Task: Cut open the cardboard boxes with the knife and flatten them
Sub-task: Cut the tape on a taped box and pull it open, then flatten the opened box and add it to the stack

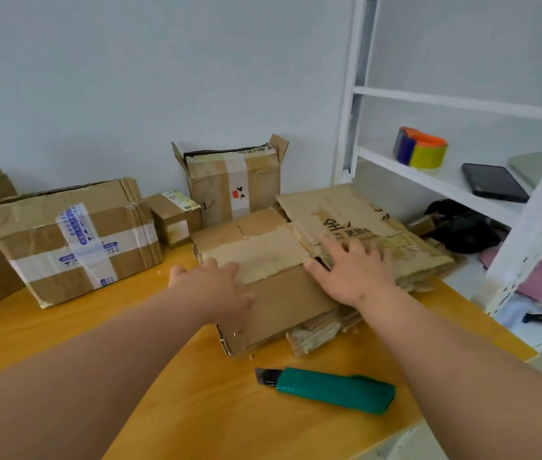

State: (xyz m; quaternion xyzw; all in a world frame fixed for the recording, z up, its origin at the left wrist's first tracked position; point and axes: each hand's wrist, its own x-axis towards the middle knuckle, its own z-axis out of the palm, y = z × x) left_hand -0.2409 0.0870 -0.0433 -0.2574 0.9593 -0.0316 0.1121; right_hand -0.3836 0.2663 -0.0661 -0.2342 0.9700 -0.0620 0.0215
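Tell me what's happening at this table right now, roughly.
A person is pressing both open hands, the left hand and the right hand, flat on a stack of flattened cardboard on the yellow table. The green utility knife lies unheld on the table in front of the stack, blade out. Several boxes remain unflattened behind: a large taped box, a small box and an opened box.

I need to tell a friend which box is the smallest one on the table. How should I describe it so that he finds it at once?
Start at the yellow table and look to its back edge, by the wall. There, between the big taped box on the left and the upright open box behind it, stands the small box. It is much the smallest, nearly a cube, with a pale label on top.
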